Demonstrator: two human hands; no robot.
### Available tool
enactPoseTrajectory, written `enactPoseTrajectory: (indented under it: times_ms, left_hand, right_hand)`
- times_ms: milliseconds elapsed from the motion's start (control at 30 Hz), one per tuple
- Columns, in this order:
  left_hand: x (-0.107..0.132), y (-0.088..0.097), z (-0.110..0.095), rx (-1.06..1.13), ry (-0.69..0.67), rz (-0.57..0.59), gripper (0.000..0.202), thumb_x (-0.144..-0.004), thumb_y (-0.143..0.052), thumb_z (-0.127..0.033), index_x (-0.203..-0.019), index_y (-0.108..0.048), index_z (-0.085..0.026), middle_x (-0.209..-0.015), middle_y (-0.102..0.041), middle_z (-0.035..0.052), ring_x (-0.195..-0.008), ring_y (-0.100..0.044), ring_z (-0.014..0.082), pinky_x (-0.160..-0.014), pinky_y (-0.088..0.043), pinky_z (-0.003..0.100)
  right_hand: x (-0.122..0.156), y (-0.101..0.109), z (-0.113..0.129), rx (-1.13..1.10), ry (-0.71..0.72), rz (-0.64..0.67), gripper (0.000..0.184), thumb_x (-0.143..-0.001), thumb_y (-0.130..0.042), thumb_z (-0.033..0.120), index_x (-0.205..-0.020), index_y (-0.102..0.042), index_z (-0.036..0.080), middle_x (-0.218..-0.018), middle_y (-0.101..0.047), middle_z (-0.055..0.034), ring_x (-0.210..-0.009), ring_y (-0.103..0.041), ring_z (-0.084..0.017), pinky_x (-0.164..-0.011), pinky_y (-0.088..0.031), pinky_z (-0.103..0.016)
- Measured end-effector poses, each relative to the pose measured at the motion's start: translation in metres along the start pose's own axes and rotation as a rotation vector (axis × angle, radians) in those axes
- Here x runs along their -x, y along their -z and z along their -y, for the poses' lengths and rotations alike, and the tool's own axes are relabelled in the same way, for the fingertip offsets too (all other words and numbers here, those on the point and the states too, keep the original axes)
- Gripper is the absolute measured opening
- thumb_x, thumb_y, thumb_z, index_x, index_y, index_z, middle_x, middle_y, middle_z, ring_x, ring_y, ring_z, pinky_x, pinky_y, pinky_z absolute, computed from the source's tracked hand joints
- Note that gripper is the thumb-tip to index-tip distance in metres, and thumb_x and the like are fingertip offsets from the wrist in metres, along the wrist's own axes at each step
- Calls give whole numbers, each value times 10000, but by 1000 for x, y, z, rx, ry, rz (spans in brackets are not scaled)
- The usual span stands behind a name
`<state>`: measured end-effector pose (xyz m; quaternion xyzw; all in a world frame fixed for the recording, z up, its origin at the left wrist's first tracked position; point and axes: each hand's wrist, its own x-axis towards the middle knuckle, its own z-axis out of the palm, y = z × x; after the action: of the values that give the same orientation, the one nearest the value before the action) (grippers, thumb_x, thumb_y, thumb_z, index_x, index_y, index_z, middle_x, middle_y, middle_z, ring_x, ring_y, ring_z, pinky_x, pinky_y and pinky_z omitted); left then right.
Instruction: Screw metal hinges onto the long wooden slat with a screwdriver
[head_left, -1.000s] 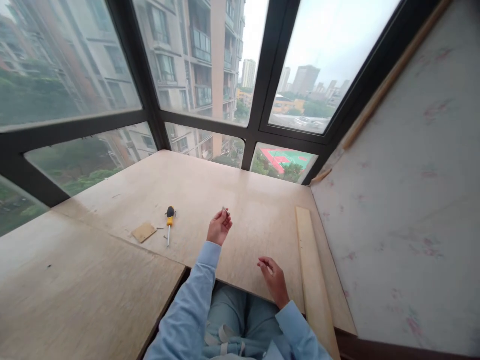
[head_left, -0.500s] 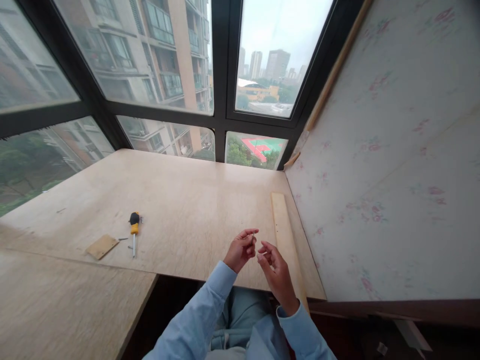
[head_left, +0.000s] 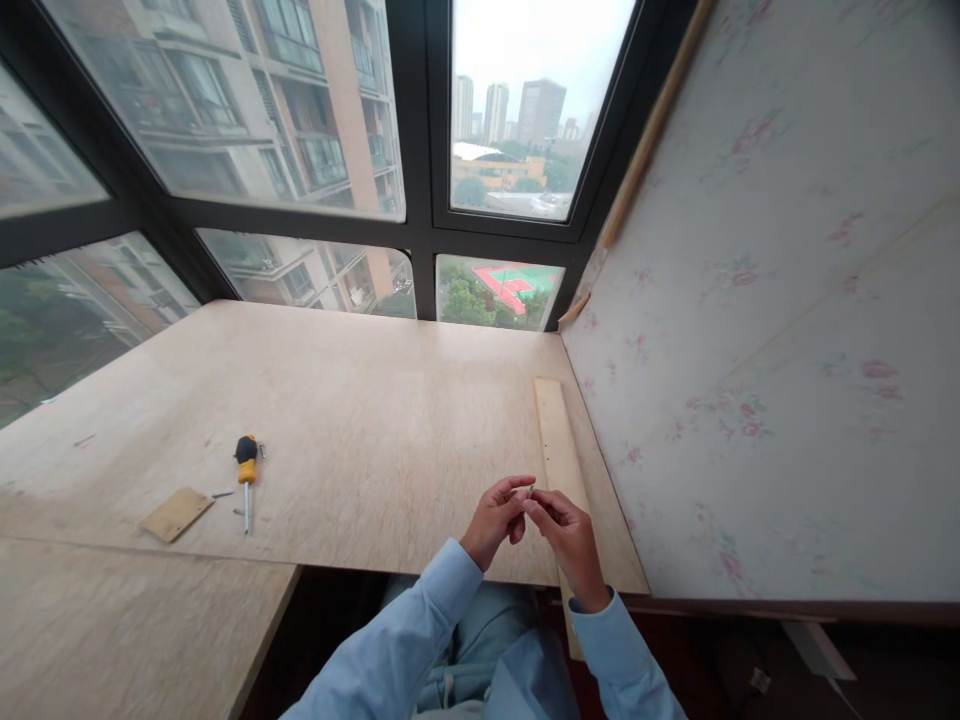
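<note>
My left hand (head_left: 495, 518) and my right hand (head_left: 568, 528) meet fingertip to fingertip above the front of the tabletop. Between their pinched fingers is a small shiny screw (head_left: 532, 490), mostly covered by the fingers. Just beyond and partly under my right hand lies a long pale wooden strip (head_left: 553, 425) with small dark holes, running out over the front edge. Off to the left rests a screwdriver (head_left: 246, 468) with a black and yellow handle, its shaft towards me. Loose screws (head_left: 223, 494) lie around it.
A small wooden plate (head_left: 178, 514) with holes lies left of the screwdriver. The stone-patterned tabletop (head_left: 360, 400) reaches back to dark-framed windows (head_left: 420, 180). A flower-papered wall (head_left: 750, 350) borders it on the right. A lower-left counter section (head_left: 127, 620) ends beside a dark gap.
My right hand has closed in on my left, and their fingertips now meet at the screw. The view has shifted slightly, so the table things appear farther left.
</note>
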<state>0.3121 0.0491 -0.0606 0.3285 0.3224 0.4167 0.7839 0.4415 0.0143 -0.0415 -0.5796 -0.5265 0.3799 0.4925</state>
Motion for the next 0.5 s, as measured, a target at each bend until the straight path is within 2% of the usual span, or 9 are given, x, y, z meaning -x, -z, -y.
enactPoseTrajectory:
  times_ms: [100,200,367,500]
  left_hand:
    - [-3,0,0,27,37,-70,627,-694,-756,-552,-1110,-603,-109,-699,-596,8,-475,-538,102,-427,-371,222]
    - [-7,0,0,-49,34,-97,541,-679,-782,-524,-994,-650,-105,-832,-654,76,-638,-620,138,-507,-448,228]
    - [-21,5,0,-161,12,-78,468,-638,-829,-444,-932,-696,-104,-758,-686,97,-684,-641,172,-528,-452,226]
    - [-34,9,-3,-159,16,-85,451,-632,-828,-461,-881,-728,-99,-743,-699,110,-660,-644,175,-558,-484,251]
  right_hand:
    - [-2,3,-7,-15,-37,-16,375,-814,-673,492,-956,-743,152,-863,-709,-87,-700,-620,-167,-587,-502,-263]
    - [-8,8,-16,14,-56,-26,392,-807,-682,501,-956,-743,144,-866,-714,-99,-709,-633,-181,-573,-510,-264]
    - [-22,15,-20,80,-72,52,422,-807,-676,528,-940,-752,134,-781,-709,-93,-632,-634,-175,-568,-526,-275]
    - [-33,18,-18,110,-112,121,421,-832,-646,523,-982,-753,144,-758,-709,-74,-566,-620,-155,-531,-502,-258]
